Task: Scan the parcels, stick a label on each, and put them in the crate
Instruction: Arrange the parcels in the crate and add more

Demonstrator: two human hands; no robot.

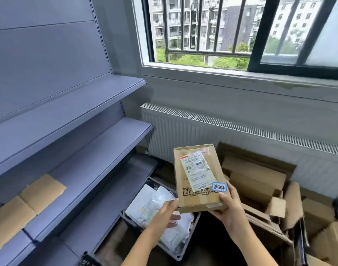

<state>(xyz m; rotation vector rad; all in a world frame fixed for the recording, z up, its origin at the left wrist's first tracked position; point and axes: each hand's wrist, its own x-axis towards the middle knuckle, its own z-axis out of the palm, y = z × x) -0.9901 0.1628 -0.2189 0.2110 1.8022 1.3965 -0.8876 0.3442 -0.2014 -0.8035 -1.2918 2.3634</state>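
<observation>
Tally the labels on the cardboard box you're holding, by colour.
On the cardboard box gripped in the right hand:
White shipping label: 1
Blue-edged sticker: 1
Total: 2

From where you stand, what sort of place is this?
Likely a parcel sorting or storage room: grey metal shelving, a dark crate holding white mail bags, a heap of opened cartons, and a labelled parcel in the right hand.

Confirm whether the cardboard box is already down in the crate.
No: the right hand holds the cardboard box up, clear of the crate.
</observation>
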